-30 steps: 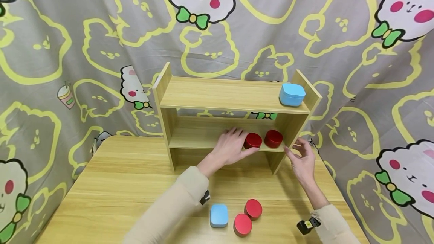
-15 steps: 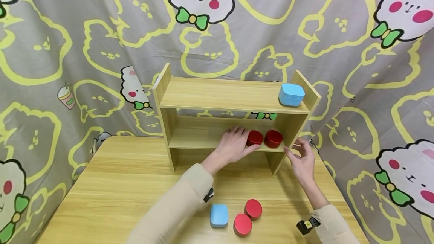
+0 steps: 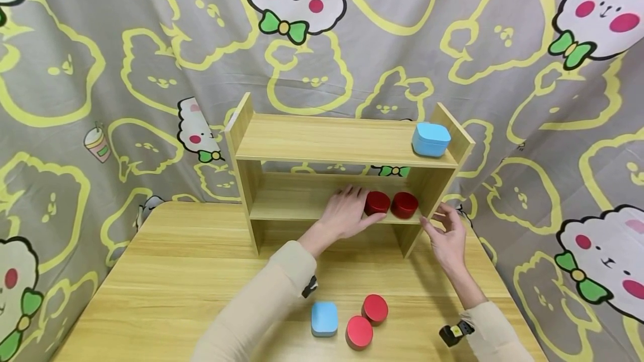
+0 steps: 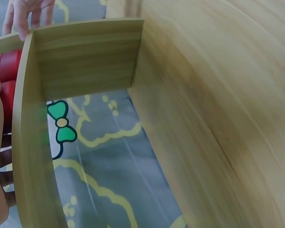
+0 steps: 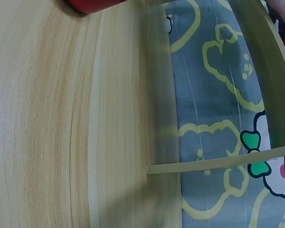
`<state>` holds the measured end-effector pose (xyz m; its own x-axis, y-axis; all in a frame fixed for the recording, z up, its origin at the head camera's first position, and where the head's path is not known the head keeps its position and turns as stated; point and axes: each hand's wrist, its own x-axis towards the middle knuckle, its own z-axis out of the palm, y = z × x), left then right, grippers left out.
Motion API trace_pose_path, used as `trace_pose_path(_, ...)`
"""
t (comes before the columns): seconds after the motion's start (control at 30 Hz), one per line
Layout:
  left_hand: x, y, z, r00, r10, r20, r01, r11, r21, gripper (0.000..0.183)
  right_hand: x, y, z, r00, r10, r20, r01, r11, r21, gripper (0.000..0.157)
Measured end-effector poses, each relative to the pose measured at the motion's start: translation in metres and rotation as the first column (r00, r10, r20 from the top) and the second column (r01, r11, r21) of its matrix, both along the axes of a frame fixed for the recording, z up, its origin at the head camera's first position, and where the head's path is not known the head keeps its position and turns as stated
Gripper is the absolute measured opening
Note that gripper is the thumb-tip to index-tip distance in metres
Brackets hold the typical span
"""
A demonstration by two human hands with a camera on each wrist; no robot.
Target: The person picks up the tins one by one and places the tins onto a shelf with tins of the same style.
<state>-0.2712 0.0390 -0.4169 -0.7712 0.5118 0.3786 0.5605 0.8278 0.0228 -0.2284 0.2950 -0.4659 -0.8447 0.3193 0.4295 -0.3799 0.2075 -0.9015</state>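
Observation:
On the middle board of a small wooden shelf (image 3: 287, 203), my left hand (image 3: 344, 217) holds a red round tin (image 3: 377, 203), thumb across its front and fingers at its left side. A second red round tin (image 3: 404, 205) stands close to its right, near the side panel. In the left wrist view, the held tin (image 4: 7, 102) shows between the thumb and the shelf board. My right hand (image 3: 446, 239) grips the shelf's right side panel (image 3: 434, 200), with its thumb at the front edge and its fingers along the outer side, partly hidden.
A blue lidded box (image 3: 431, 139) sits on the top board at the right. In front of the shelf, a blue box (image 3: 324, 319) and two red tins (image 3: 375, 309) lie on the wooden table (image 3: 166, 272). A patterned curtain (image 3: 211, 71) hangs behind.
My left hand has slid the red tin back from the shelf's front edge and slightly right, level with the other tin. The right hand has stayed at the side panel.

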Motion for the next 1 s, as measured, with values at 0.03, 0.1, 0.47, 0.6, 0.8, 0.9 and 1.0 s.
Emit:
trace_pose_path(0.03, 0.0, -0.001, 0.0, 1.0, -0.001, 0.005, 0.001, 1.0, 0.006, 0.072, 0.0, 0.0, 0.0, 1.0, 0.001, -0.001, -0.001, 1.0, 0.001, 0.042)
trace_pose_path(0.1, 0.001, -0.005, -0.001, 1.0, -0.004, 0.01, 0.004, 1.0, 0.016, 0.074, 0.0, 0.0, 0.0, 1.0, -0.002, 0.001, 0.002, 1.0, 0.007, 0.042)
trace_pose_path(0.47, 0.011, -0.033, -0.004, 1.0, -0.017, 0.01, 0.017, 0.998, 0.065, 0.076, -0.001, 0.001, -0.001, 1.0, 0.002, -0.01, -0.002, 1.0, -0.002, 0.042)
trace_pose_path(0.6, 0.015, -0.042, -0.003, 0.999, -0.035, 0.002, 0.034, 0.996, 0.084, 0.076, 0.0, 0.001, -0.001, 1.0, -0.005, 0.001, 0.005, 1.0, 0.006, 0.041)
trace_pose_path(0.8, 0.024, -0.051, -0.003, 0.997, -0.061, -0.042, 0.064, 0.995, 0.075, 0.075, 0.0, 0.001, -0.001, 1.0, -0.012, 0.001, 0.012, 1.0, 0.012, 0.041)
trace_pose_path(0.9, 0.03, -0.056, -0.004, 0.996, -0.072, -0.056, 0.077, 0.994, 0.081, 0.071, 0.0, 0.001, -0.001, 1.0, -0.008, -0.003, 0.008, 1.0, 0.006, 0.042)
trace_pose_path(1.0, 0.037, -0.062, -0.005, 0.994, -0.088, -0.061, 0.094, 0.991, 0.1, 0.065, 0.0, 0.0, -0.001, 1.0, -0.006, -0.006, 0.006, 1.0, 0.003, 0.041)
